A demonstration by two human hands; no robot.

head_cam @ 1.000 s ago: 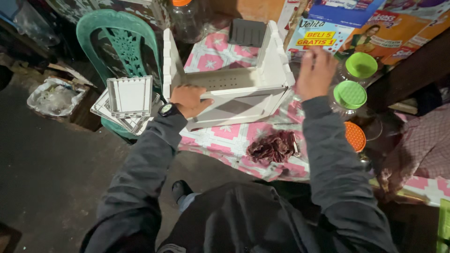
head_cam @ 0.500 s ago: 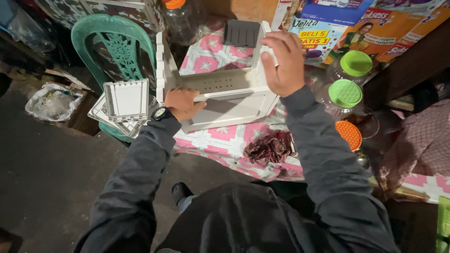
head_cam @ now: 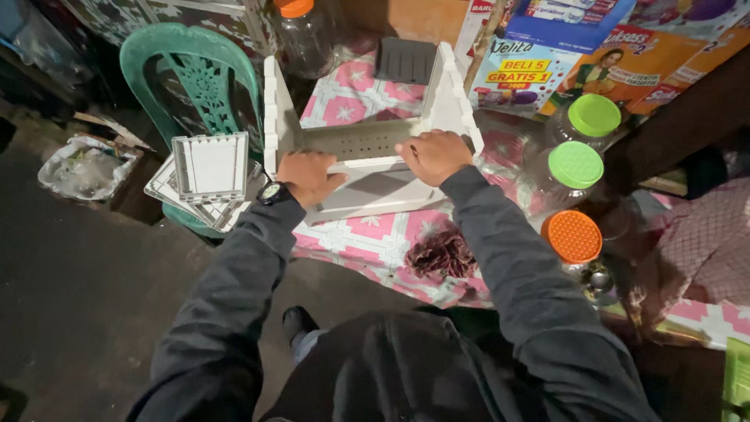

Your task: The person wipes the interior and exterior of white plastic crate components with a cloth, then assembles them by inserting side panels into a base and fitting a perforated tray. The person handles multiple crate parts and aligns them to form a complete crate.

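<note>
both hands closed on the white plastic rack (head_cam: 367,156) near the table's (head_cam: 367,238) front edge: left hand (head_cam: 308,176) and right hand (head_cam: 433,155) gripping its front rail. advise even, level pressure, side panels kept square.
</note>
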